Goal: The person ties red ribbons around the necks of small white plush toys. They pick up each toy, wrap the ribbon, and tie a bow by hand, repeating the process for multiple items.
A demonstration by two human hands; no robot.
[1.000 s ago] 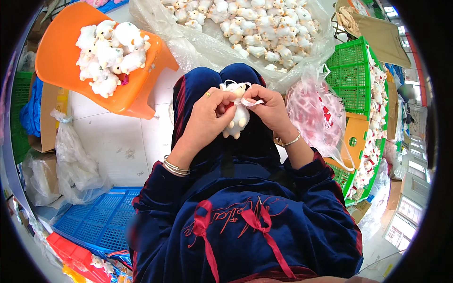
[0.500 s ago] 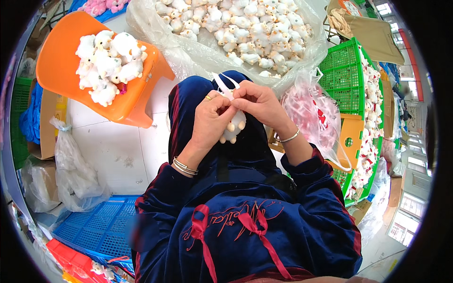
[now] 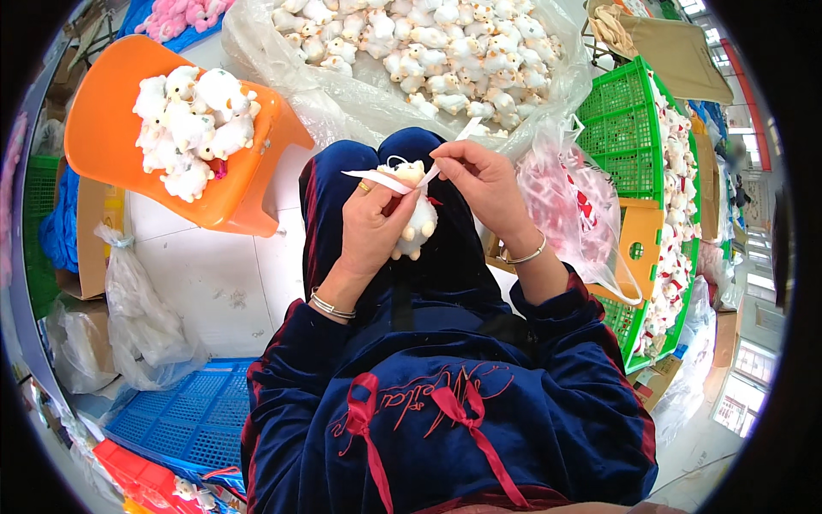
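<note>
Head view. The left hand (image 3: pixel 370 224) is closed around a small white plush lamb (image 3: pixel 417 216), held upright over the lap near frame centre. The right hand (image 3: pixel 481 180), at 1 o'clock from the toy, pinches a white ribbon strip (image 3: pixel 383 179) that runs across the lamb's head to the left fingers; its other fingers are loosely curled. At 10 o'clock, an orange plastic stool (image 3: pixel 248 184) carries a heap of like white toys. At 12 o'clock, a clear plastic bag (image 3: pixel 342 98) holds many more. At 3 o'clock stand green crates (image 3: pixel 629 137); a blue crate (image 3: pixel 184 420) lies at 8 o'clock.
</note>
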